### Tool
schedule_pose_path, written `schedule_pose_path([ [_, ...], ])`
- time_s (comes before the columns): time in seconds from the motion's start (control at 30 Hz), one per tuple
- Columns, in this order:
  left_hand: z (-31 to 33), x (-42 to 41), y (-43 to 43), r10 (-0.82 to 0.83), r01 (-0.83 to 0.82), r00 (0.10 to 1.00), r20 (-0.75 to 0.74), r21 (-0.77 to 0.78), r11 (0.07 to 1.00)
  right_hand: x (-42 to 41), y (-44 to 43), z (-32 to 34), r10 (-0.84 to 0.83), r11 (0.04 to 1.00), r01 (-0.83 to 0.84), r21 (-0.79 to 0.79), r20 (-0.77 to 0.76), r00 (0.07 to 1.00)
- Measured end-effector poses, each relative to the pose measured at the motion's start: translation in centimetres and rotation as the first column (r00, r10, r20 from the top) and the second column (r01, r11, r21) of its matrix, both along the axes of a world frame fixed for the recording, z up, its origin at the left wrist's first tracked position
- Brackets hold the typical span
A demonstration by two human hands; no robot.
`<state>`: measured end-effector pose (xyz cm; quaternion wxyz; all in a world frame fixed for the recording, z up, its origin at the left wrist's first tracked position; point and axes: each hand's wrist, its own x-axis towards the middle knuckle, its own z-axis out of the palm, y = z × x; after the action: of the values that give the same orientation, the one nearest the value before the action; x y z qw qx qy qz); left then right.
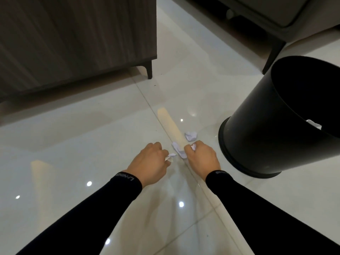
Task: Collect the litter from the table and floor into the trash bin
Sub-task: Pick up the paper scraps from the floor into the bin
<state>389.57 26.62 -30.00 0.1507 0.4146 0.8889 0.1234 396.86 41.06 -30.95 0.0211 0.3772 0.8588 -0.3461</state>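
On the glossy white floor, my left hand (pixel 149 161) has its fingers curled round a small white crumpled paper (pixel 170 157). My right hand (pixel 201 156) grips another crumpled paper (pixel 193 147), just visible at its thumb. Between the two hands lies a third white paper ball (pixel 178 150), touching my right hand's fingers. A fourth paper ball (pixel 191 135) sits on the floor just beyond my right hand. The black trash bin (pixel 257 137) stands to the right, with a bit of white paper (pixel 313 123) showing inside.
A dark wooden cabinet (pixel 77 43) on short legs fills the upper left. A grey sofa or chair (pixel 276 19) with dark legs stands at the upper right behind the bin. Light reflections streak the tiles.
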Motion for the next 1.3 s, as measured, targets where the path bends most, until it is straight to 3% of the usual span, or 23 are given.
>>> schedule_pose_path([
  [0.1, -0.9, -0.1, 0.7, 0.106, -0.11, 0.994, 0.038, 0.09, 0.99, -0.9, -0.3, -1.3, 0.004, 0.992, -0.002, -0.125, 0.016, 1.0],
  [0.23, -1.6, -0.9, 1.2, 0.232, -0.243, 0.969, 0.083, 0.182, 0.953, -1.0, -0.7, -3.4, 0.11, 0.993, -0.114, 0.018, 0.157, 0.982],
  [0.43, -2.7, -2.7, 0.6, 0.368, -0.394, 0.919, 0.143, 0.263, 0.881, -2.5, 1.8, -1.7, 0.053, 0.996, -0.042, 0.082, -0.138, 0.989],
  [0.6, -3.0, -2.6, 0.5, 0.374, -0.414, 0.909, 0.186, 0.293, 0.862, -3.5, 3.4, -2.4, 0.262, 0.951, -0.28, 0.129, 0.146, 0.954],
  [0.7, -2.4, -2.3, 0.7, 0.357, -0.421, 0.902, 0.243, 0.314, 0.851, -3.0, 2.9, -2.7, 0.244, 0.964, -0.257, 0.073, 0.159, 0.957],
  [0.77, -1.7, -1.7, 0.8, 0.366, -0.493, 0.85, 0.379, 0.323, 0.808, -2.7, 2.6, -2.2, 0.176, 0.983, -0.169, -0.07, 0.125, 0.976],
  [0.87, -0.2, -0.8, 1.4, 0.33, -0.536, 0.778, 0.536, 0.29, 0.793, -2.5, 2.5, 0.6, 0.053, 0.966, -0.05, -0.252, 0.002, 0.999],
  [0.97, 2.4, -0.3, 3.2, 0.301, -0.537, 0.778, 0.552, 0.334, 0.775, -2.5, 3.3, 5.1, 0.055, 0.977, -0.084, -0.197, -0.15, 0.987],
  [1.07, 6.2, -0.5, 5.9, 0.275, -0.543, 0.791, 0.547, 0.418, 0.728, -2.1, 5.0, 10.7, -0.106, 0.959, 0.021, -0.282, -0.292, 0.951],
  [1.2, 14.6, 0.6, 11.8, 0.202, -0.447, 0.876, 0.438, 0.579, 0.682, 0.7, 9.4, 19.6, -0.287, 0.939, 0.165, -0.303, -0.419, 0.861],
  [1.3, 21.5, 2.3, 16.7, 0.14, -0.344, 0.933, 0.33, 0.714, 0.61, 4.0, 12.6, 25.7, -0.301, 0.948, 0.218, -0.232, -0.431, 0.85],
])
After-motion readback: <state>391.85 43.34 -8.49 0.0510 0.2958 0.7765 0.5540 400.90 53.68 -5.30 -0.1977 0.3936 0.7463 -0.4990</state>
